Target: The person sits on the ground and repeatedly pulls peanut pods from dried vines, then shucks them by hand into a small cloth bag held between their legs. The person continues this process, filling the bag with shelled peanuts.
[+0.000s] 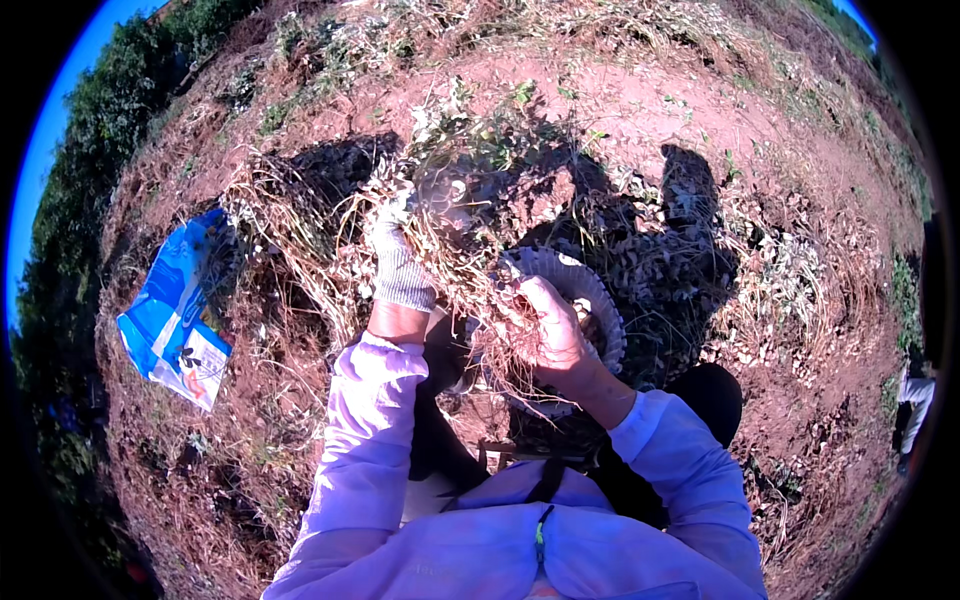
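A bunch of dried, leafy plants [432, 236], which look like peanut plants, hangs between my two hands with its thin roots toward me. My left hand [398, 268], in a pale knitted glove, is closed round the stems. At the root end my bare right hand [556, 338] has its fingers curled into the tangle; the fingertips are partly hidden. Under and beside my right hand stands a round whitish basket [606, 300] with a ribbed rim. Some tan pieces lie inside it, too small to name surely.
A blue and white plastic sack [175, 310] lies at the left. Heaps of dried plants [290, 215] spread beside my left hand and across the reddish soil [640, 105]. My dark-clad knee [708, 400] is right of the basket. Someone's pale-clothed leg [915, 400] shows at the far right edge.
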